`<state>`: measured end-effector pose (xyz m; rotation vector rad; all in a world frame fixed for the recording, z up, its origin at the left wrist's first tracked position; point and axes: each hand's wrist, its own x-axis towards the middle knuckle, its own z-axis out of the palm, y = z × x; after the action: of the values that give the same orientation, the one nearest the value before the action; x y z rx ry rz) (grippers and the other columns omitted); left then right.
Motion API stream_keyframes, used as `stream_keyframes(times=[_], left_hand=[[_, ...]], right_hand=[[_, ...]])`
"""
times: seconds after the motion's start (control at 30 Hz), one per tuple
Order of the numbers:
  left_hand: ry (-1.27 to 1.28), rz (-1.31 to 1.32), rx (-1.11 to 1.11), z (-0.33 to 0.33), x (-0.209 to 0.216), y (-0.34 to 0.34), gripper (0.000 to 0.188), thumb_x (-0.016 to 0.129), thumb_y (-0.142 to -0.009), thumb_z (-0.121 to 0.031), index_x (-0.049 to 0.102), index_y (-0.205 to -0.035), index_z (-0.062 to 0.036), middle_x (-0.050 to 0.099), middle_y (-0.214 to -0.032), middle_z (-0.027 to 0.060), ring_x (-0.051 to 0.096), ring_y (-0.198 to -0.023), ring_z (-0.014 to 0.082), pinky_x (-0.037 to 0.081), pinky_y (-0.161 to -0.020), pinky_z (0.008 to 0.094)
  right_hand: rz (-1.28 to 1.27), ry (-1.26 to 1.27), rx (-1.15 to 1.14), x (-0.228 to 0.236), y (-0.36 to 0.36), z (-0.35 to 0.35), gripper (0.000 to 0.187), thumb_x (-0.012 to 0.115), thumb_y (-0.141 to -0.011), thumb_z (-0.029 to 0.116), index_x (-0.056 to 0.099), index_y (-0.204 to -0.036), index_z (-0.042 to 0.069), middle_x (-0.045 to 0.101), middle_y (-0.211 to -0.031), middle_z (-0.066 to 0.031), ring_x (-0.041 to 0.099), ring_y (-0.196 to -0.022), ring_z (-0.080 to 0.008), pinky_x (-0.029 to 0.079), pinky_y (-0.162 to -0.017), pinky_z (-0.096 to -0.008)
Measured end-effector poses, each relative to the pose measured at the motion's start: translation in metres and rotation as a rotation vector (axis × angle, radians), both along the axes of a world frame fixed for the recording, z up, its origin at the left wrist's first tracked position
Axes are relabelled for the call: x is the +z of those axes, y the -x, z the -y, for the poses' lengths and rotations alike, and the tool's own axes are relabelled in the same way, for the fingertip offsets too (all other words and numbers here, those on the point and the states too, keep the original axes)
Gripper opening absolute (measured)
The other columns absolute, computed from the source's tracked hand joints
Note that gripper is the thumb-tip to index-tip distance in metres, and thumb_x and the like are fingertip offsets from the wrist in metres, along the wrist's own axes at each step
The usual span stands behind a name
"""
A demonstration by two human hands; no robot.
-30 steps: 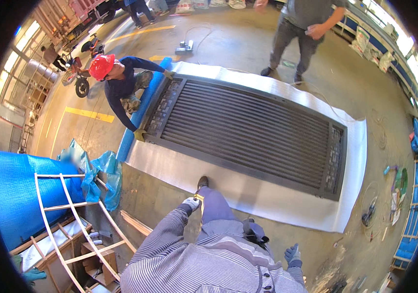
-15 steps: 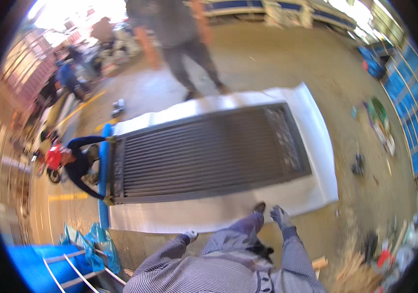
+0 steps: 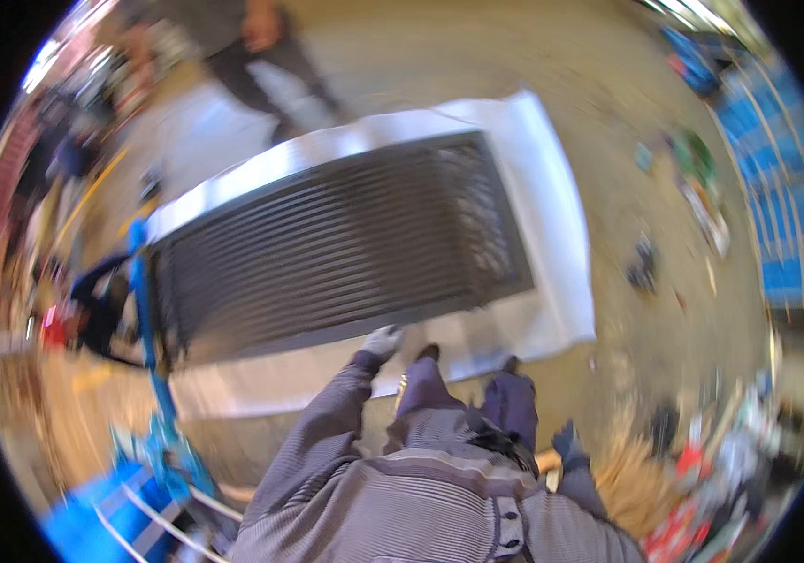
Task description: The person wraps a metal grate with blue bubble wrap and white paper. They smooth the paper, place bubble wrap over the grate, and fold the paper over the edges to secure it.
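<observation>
Already, a broad white flexible sheet (image 3: 554, 253) lies spread mid-frame beneath the long dark-grey slatted panel (image 3: 327, 244), whose top is uncovered; the sheet's margins are unfolded. Left of frame, a blue tubular roll (image 3: 144, 300) lies along the panel's end. Your grey-gloved left grip (image 3: 382, 342), lower centre, is at the panel's near edge; your dark-gloved right grip (image 3: 568, 441) hangs lower right, apart. Blur hides how open either is, or any hold.

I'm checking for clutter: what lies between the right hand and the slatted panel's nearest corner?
The head view shows floor, then the white sheet's margin, between the right hand and the slatted panel.
</observation>
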<state>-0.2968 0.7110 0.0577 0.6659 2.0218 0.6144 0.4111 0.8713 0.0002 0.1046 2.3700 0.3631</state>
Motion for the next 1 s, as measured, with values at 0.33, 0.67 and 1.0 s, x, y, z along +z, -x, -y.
stream_keyframes(times=[0.33, 0.67, 1.0], left_hand=[[0.175, -0.095, 0.458, -0.014, -0.014, -0.144, 0.043, 0.053, -0.097, -0.039, 0.068, -0.118, -0.0050, 0.070, -0.115, 0.0246, 0.066, -0.108, 0.0426, 0.052, -0.095, 0.0484], [0.681, 0.227, 0.587, 0.021, 0.010, -0.470, 0.065, 0.049, -0.094, -0.058, 0.067, -0.128, -0.0054, 0.064, -0.131, 0.0253, 0.057, -0.127, 0.0411, 0.044, -0.108, 0.0475], [0.316, 0.079, 0.740, -0.065, -0.018, -0.435, 0.051, 0.049, -0.097, -0.051, 0.072, -0.117, -0.0105, 0.071, -0.118, 0.0202, 0.065, -0.113, 0.0405, 0.050, -0.098, 0.0460]], right_hand=[[-0.040, 1.525, -2.263, -0.008, 0.090, -0.318, 0.047, 0.049, -0.097, 0.066, 0.049, -0.115, 0.022, 0.052, -0.083, -0.0037, 0.054, -0.081, -0.0257, 0.041, -0.057, -0.0391], [-0.148, 1.697, -1.687, 0.022, 0.213, -0.557, 0.035, 0.048, -0.101, 0.059, 0.049, -0.086, 0.027, 0.037, -0.064, 0.0062, 0.039, -0.053, -0.0134, 0.028, -0.046, -0.0313], [-0.056, 1.372, -1.800, -0.006, 0.221, -0.475, 0.037, 0.058, -0.099, 0.056, 0.058, -0.098, 0.019, 0.059, -0.075, -0.0087, 0.055, -0.056, -0.0273, 0.040, -0.046, -0.0397]])
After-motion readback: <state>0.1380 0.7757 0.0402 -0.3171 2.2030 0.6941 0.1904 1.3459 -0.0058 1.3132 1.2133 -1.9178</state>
